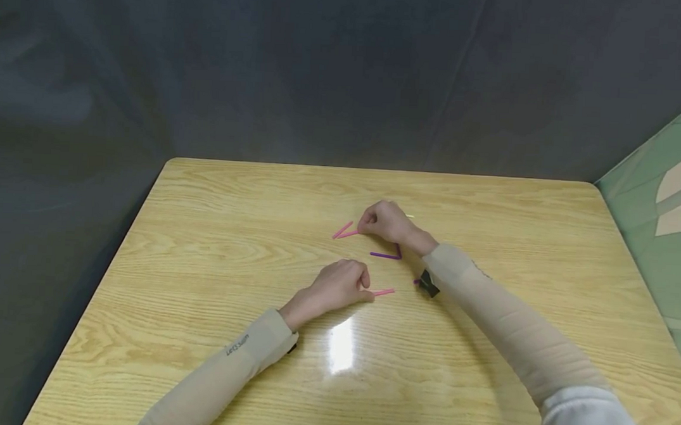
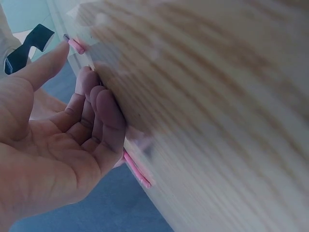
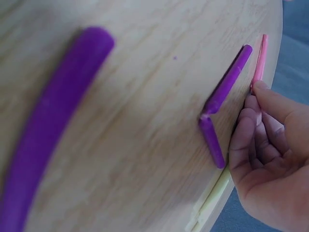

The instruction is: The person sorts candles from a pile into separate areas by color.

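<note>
My right hand (image 1: 388,222) is above the far middle of the table, its thumb and index finger pinching the near end of a slim pink stick (image 1: 348,234). A second pink stick (image 1: 342,230) meets that one's far end in a narrow V. In the right wrist view, the thumb lies over the end of the held stick (image 3: 261,60). My left hand (image 1: 340,284) rests nearer the front, fingers bent loosely against the tabletop. Its thumb reaches one end of another pink stick (image 1: 384,292); a gap separates thumb from fingers in the left wrist view.
Two purple pieces (image 3: 227,84) join at an angle beside my right hand. Another purple stick (image 3: 53,116) lies under the right wrist, mostly hidden from the head view by the wrist strap (image 1: 428,284). A pale yellow stick (image 3: 210,198) lies behind the right hand on the wooden table (image 1: 232,214).
</note>
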The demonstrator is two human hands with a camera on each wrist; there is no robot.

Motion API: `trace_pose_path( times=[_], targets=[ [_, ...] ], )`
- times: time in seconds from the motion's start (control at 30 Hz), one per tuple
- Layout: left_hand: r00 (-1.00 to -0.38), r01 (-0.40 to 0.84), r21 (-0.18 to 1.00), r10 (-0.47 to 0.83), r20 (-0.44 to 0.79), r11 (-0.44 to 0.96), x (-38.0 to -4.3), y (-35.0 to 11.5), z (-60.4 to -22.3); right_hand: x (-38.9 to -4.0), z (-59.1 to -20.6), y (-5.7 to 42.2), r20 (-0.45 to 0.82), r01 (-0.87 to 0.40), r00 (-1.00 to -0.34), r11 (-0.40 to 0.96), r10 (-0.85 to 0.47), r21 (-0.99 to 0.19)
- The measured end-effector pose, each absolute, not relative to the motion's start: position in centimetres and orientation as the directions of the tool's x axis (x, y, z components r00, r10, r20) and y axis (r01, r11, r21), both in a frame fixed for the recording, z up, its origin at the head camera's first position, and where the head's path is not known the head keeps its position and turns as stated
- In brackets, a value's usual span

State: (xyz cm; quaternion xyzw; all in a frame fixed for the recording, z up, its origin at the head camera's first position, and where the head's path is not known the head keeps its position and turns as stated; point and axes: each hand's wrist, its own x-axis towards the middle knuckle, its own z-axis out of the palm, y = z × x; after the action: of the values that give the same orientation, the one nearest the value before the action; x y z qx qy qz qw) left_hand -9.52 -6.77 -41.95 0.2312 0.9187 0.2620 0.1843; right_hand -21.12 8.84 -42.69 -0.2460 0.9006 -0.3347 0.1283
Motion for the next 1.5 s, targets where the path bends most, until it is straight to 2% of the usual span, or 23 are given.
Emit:
trace_pose_path(
  times=[0.6,1.5],
  targets=[
    [-0.806,0.340,0.544,0.535,-0.251,0.767,-9.57,-6.74,-41.79,-21.42,-43.12,9.03,-0.095,-0.329,-0.855,0.674,-0.510,-0.662],
    [-0.810,0.383,0.484,0.538,-0.234,0.787,-9.36,-6.72,-41.96,-21.28,-42.99,9.04,-0.103,-0.301,-0.866,0.674,-0.489,-0.675]
  ],
)
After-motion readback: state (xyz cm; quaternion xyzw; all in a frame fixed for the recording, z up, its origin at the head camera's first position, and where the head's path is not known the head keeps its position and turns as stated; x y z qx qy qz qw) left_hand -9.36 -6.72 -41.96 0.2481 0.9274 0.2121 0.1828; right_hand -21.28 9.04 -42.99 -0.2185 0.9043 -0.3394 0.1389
